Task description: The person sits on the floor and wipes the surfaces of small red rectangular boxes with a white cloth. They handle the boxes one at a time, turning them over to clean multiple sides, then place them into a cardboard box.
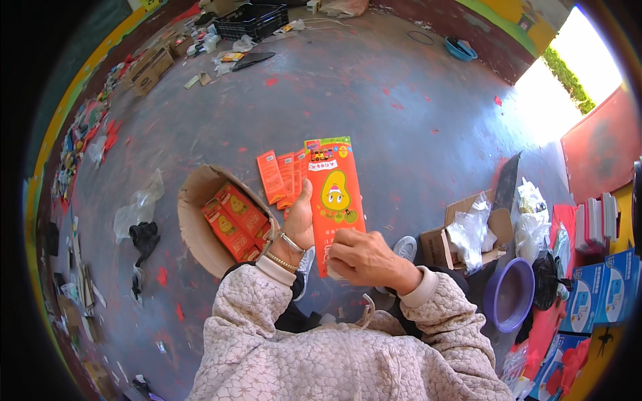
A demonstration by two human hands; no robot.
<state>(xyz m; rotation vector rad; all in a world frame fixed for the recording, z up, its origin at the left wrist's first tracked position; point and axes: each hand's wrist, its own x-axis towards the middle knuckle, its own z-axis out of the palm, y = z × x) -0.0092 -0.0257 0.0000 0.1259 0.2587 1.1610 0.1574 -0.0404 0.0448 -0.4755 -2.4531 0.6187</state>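
A: What is the biggest thing here?

B: The grey floor, scuffed with red. On it, to the person's left, sits an open cardboard carton.

A: And the piece being handled?

B: A long, flat orange packet with a yellow cartoon fruit on its front, held above the floor, right of the carton. Smaller packs lie inside the carton, and narrow orange strips are fanned just beyond the left hand.

A: How will it handle?

B: Light, I'd judge, and fairly stiff, like thin card, since it shows no sag. The face may be slippery, and a hard squeeze could crease it. I'd take it by the long sides, near the middle.

A: Who has it now?

B: The left hand grips it, thumb along the left edge. The right hand is at the lower end, fingers curled; whether they pinch it, I cannot tell.

A: Smallest?

B: A silver bangle on the left wrist.
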